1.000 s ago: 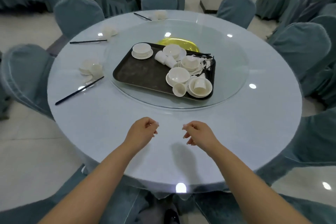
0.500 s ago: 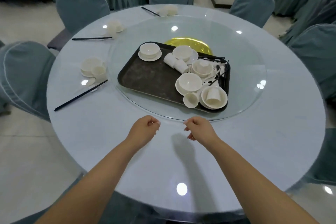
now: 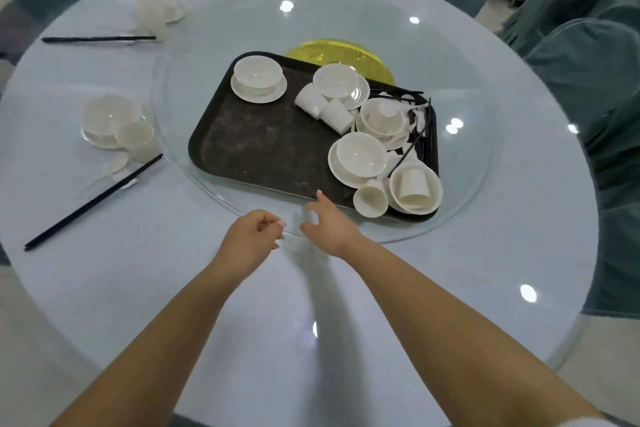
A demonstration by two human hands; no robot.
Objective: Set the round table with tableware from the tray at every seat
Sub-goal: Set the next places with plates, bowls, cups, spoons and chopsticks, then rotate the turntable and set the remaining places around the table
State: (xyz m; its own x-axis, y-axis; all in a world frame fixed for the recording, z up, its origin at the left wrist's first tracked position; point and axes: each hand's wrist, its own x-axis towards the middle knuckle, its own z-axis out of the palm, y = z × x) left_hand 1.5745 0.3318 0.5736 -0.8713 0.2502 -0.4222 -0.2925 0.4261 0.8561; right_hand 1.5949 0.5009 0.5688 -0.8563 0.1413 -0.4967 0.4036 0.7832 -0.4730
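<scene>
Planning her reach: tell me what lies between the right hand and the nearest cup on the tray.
In the head view, only bare dark tray surface separates the right hand from the tipped cup.

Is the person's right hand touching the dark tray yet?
Cannot tell. In the head view the right hand reaches forward with a fingertip overlapping the tray near edge, but it could be hovering just above it.
</scene>
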